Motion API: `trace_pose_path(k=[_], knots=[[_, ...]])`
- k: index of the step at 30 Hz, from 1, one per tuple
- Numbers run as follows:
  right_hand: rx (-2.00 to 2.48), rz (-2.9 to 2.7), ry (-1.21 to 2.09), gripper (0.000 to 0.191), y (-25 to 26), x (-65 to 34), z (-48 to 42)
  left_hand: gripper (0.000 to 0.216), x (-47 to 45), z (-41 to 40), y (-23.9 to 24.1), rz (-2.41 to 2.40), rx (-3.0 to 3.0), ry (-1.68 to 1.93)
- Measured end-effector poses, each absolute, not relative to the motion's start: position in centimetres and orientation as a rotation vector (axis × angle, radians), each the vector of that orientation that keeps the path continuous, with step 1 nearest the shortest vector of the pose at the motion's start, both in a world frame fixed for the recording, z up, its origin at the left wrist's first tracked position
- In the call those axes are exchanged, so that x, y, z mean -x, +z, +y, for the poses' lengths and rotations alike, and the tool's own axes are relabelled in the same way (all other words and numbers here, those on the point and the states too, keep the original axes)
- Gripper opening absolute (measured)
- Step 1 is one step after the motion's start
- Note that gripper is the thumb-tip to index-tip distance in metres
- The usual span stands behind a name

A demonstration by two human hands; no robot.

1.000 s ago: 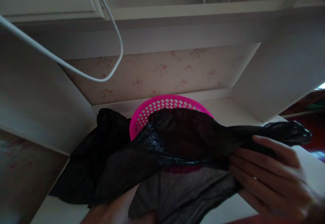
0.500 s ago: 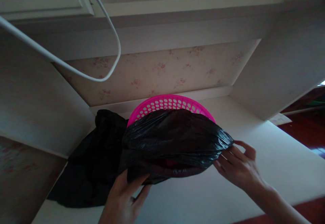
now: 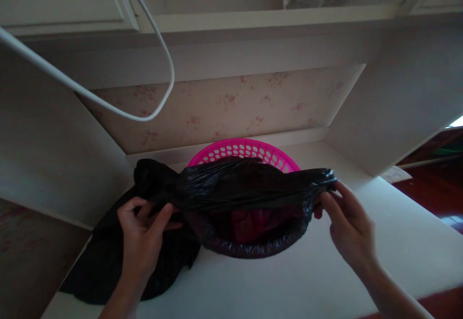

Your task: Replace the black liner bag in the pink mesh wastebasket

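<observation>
A thin black plastic bag [image 3: 238, 189] is draped over the front of a bright pink basket [image 3: 285, 157] with round holes. Its front edge hangs rolled over the basket's near rim, and pinkish contents or the basket's inside show dimly in the opening. My left hand [image 3: 142, 234] pinches the bag at its left side, fingertips partly hidden by the dark plastic. At the right, my right hand [image 3: 347, 222] grips the bag's gathered corner between thumb and fingers. Beneath and beside my left hand lies a heap of black material [image 3: 104, 261], its kind unclear.
The basket stands on a white surface [image 3: 275, 285] against a flowered wall panel [image 3: 231, 104]. White side panels [image 3: 394, 83] flank it, with a shelf edge [image 3: 253, 20] above. A white cable [image 3: 170, 68] loops down at upper left.
My left hand has moved left and up from the bag's near edge. My right hand has risen slightly. The bag's top has been drawn back, uncovering more of the opening.
</observation>
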State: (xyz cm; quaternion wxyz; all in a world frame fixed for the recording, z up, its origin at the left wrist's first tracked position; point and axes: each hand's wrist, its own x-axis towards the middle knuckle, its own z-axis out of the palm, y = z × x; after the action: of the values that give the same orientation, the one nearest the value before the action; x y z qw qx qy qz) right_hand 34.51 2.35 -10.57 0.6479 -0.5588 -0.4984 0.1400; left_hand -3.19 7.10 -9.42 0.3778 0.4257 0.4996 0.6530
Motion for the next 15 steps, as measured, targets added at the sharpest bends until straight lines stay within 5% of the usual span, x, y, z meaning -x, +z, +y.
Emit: trace_pose_path(k=[6, 11, 15], knots=[[1.360, -0.854, 0.605, 0.075, -8.2, -34.8, 6.1, 0.047, 3.0, 10.6, -8.0, 1.517, -1.181, 1.360], [1.406, -0.892, 0.593, 0.025, -8.0, -35.8, 8.5, 0.035, 2.4, 13.6, -7.1, 1.589, -1.277, 1.449], [1.353, -0.974, 0.661, 0.033, -8.4, -36.4, 11.0, 0.028, 1.8, 16.6, -6.5, 1.564, -1.294, 1.483]])
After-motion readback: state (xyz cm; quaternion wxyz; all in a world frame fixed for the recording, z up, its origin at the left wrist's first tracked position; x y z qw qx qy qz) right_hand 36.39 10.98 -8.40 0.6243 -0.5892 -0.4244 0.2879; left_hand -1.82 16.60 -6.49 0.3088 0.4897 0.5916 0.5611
